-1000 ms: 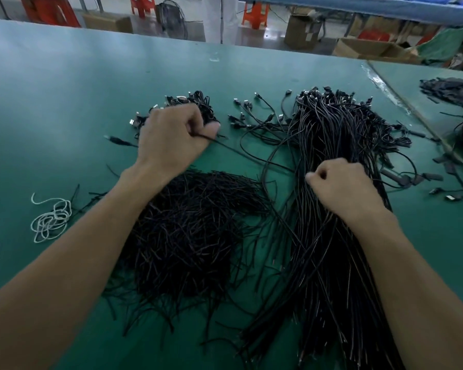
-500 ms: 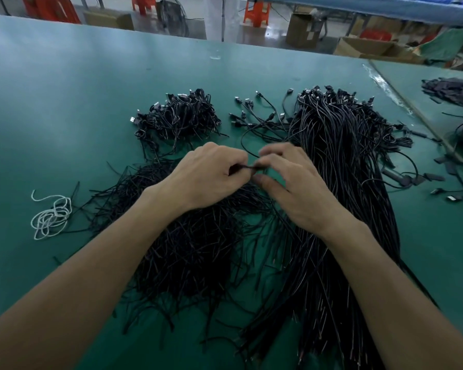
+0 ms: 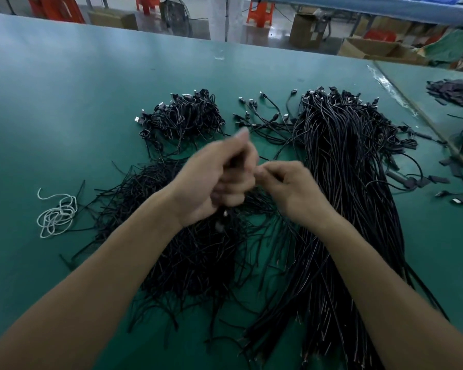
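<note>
Black cable (image 3: 222,222), folded into a small hank, is up off the table in the left hand (image 3: 217,180), which has its fingers curled tight round it, with a plug end dangling just below the fist, all a bit smeared by motion. Right against that fist comes the right hand (image 3: 289,190), thumb and forefinger pinched together at the fingertips (image 3: 261,170); whether they have the cable itself or a thin tie, I cannot tell. Directly under both hands lies the pile of short black strands (image 3: 187,257), and just to the right the long sheaf of loose cables (image 3: 345,182) runs up the green table (image 3: 64,102). Beyond the hands sits a heap of bundled cables (image 3: 185,118), with a few stray plugged leads (image 3: 262,113) beside it, and off to the left a tangle of white cord (image 3: 56,214). My read on handling: this is light, limp stuff, springy enough to uncoil the moment the fist slackens, with a smooth jacket that could slide. Best held round the middle of the folds, squeezed firmly, leaving the plugs free, while the other hand works at the waist of the hank
</note>
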The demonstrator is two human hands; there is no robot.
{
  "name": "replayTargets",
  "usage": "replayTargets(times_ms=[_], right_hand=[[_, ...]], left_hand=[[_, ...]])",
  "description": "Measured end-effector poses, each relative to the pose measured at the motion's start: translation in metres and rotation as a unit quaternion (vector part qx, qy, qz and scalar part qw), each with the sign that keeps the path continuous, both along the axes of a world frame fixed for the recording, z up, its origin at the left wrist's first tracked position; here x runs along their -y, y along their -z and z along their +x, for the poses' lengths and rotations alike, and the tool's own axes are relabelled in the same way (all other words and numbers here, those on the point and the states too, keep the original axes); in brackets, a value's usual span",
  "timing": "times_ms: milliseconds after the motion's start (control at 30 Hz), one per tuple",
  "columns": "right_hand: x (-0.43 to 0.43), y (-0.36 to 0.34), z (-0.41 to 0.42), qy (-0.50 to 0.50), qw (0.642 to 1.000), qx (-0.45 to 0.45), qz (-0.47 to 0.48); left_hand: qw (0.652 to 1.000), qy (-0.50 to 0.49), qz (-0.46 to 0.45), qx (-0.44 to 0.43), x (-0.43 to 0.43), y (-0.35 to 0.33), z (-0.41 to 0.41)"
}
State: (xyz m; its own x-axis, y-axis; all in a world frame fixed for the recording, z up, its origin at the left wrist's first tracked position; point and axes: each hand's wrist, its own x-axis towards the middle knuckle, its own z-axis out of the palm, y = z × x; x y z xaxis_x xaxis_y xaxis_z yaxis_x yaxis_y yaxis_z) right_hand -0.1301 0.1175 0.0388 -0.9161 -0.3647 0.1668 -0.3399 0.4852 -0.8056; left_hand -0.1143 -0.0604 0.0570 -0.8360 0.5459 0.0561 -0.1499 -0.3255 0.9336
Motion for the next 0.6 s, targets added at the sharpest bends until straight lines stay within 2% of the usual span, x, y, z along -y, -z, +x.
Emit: replayTargets(times_ms=[67, 100, 133, 200, 267, 300, 333, 400, 467, 533, 600], right_hand=[[0.002, -0.002, 0.006, -0.056, 0.997, 0.028, 0.033], [0.002, -0.004, 0.009, -0.074, 0.995, 0.036, 0.048], [0.001, -0.006, 0.011, -0.088, 0.994, 0.039, 0.06], [-0.003, -0.014, 0.013, -0.101, 0.992, 0.026, 0.066], [-0.007, -0.022, 0.012, -0.082, 0.996, -0.02, 0.038], [-0.009, -0.025, 0.01, -0.063, 0.997, -0.047, 0.019], [-0.011, -0.028, 0.007, -0.043, 0.997, -0.068, 0.001], [-0.012, -0.029, 0.0, -0.009, 0.996, -0.078, -0.051], [-0.011, -0.025, -0.004, 0.021, 0.992, -0.06, -0.112], [-0.008, -0.019, -0.003, 0.039, 0.99, -0.027, -0.134], [-0.004, -0.011, 0.002, 0.022, 0.994, 0.008, -0.108]], left_hand=[[0.986, -0.1, 0.124, 0.039, -0.005, -0.001, -0.007], [0.977, -0.159, 0.135, 0.033, -0.007, 0.002, -0.011], [0.971, -0.219, 0.099, 0.003, -0.008, 0.007, -0.014], [0.94, -0.309, -0.092, -0.114, -0.007, 0.016, -0.017], [0.891, -0.294, -0.279, -0.204, -0.006, 0.02, -0.012], [0.886, -0.256, -0.325, -0.209, -0.008, 0.02, -0.009], [0.898, -0.214, -0.338, -0.181, -0.01, 0.02, -0.005], [0.942, -0.134, -0.295, -0.083, -0.014, 0.018, 0.005], [0.978, -0.051, -0.202, 0.008, -0.014, 0.014, 0.014], [0.994, 0.016, -0.091, 0.057, -0.01, 0.009, 0.017], [0.997, 0.025, 0.014, 0.065, -0.005, 0.004, 0.013]])
